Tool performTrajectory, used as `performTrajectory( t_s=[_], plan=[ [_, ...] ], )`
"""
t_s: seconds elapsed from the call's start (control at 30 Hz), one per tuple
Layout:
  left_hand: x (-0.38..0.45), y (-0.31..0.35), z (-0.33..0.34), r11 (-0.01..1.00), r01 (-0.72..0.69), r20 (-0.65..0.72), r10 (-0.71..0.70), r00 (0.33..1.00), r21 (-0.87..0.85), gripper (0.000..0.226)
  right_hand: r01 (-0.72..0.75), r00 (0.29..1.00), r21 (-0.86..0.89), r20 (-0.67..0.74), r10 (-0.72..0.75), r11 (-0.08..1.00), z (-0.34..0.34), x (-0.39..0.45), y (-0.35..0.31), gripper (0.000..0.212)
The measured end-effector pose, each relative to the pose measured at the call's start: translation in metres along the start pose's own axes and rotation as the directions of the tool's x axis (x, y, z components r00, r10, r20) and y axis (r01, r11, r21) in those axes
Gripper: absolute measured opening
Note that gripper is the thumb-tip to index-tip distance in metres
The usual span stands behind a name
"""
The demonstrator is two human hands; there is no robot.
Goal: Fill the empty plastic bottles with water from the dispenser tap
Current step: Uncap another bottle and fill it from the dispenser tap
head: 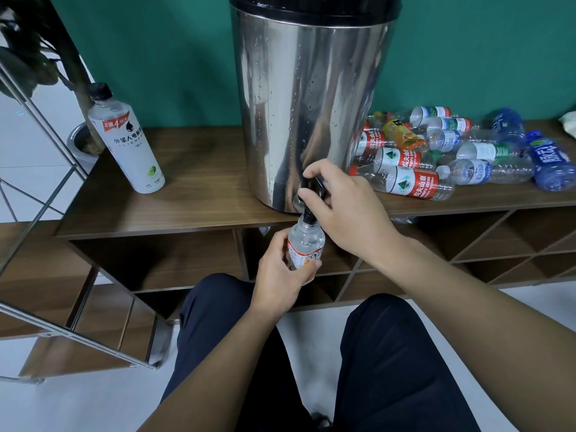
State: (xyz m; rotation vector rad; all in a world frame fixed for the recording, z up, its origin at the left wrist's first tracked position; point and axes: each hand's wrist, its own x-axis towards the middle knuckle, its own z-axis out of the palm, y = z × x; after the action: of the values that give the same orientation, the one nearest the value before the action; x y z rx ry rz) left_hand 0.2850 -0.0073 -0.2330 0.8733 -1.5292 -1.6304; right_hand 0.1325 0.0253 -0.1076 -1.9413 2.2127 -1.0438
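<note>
Bottle: a small clear bottle [304, 244] is held upright with its mouth at the black tap [311, 194], below the surface [193, 194] edge.
Left hand [280, 275]: curled round the bottle's lower half; the label is mostly covered.
Right hand [346, 210]: fingers closed on the tap lever; the lever is largely hidden.
Dispenser [311, 104]: steel, cut off at the top.
Empties [442, 151]: piled lying at right.
White bottle [124, 141]: capped, at left.

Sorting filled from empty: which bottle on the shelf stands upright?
The white-labelled, black-capped bottle left of the steel dispenser; the others lie sideways.
</note>
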Motion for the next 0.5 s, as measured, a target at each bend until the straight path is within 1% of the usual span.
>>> performTrajectory(
  t_s=[0.07, 0.13, 0.2, 0.27, 0.3, 0.37, 0.4, 0.5],
  plan=[
    [0.001, -0.001, 0.0, 1.0, 0.0, -0.003, 0.0, 1.0, 0.008, 0.057, -0.038, 0.999, 0.128, 0.004, 0.038, 0.991, -0.004, -0.003, 0.002, 0.031],
    [0.002, -0.002, 0.001, 1.0, 0.003, -0.001, -0.003, 1.0, 0.019, 0.058, -0.086, 0.996, 0.264, 0.012, 0.086, 0.961, -0.008, -0.009, 0.01, 0.029],
    [0.002, -0.003, 0.001, 0.999, 0.006, 0.004, -0.006, 1.0, 0.031, 0.059, -0.109, 0.993, 0.308, -0.009, 0.117, 0.945, -0.01, -0.016, 0.024, 0.027],
    [0.003, -0.005, 0.001, 0.999, 0.007, 0.009, -0.008, 1.0, 0.049, 0.059, -0.133, 0.987, 0.274, -0.049, 0.151, 0.952, -0.007, -0.021, 0.041, 0.029],
    [0.004, -0.006, 0.002, 0.998, 0.005, 0.008, -0.005, 1.0, 0.058, 0.059, -0.154, 0.982, 0.245, -0.065, 0.175, 0.957, -0.005, -0.022, 0.05, 0.027],
    [0.004, -0.008, 0.003, 0.997, 0.006, 0.001, -0.006, 1.0, 0.076, 0.059, -0.213, 0.969, 0.159, -0.095, 0.229, 0.964, 0.0, -0.023, 0.074, 0.013],
    [0.004, -0.008, 0.003, 0.997, 0.01, -0.003, -0.01, 1.0, 0.079, 0.059, -0.243, 0.963, 0.099, -0.092, 0.252, 0.965, 0.003, -0.023, 0.086, 0.013],
    [0.004, -0.008, 0.003, 0.996, 0.028, -0.01, -0.028, 1.0, 0.088, 0.057, -0.273, 0.961, -0.003, -0.048, 0.273, 0.962, 0.01, -0.023, 0.111, 0.036]
  ],
)
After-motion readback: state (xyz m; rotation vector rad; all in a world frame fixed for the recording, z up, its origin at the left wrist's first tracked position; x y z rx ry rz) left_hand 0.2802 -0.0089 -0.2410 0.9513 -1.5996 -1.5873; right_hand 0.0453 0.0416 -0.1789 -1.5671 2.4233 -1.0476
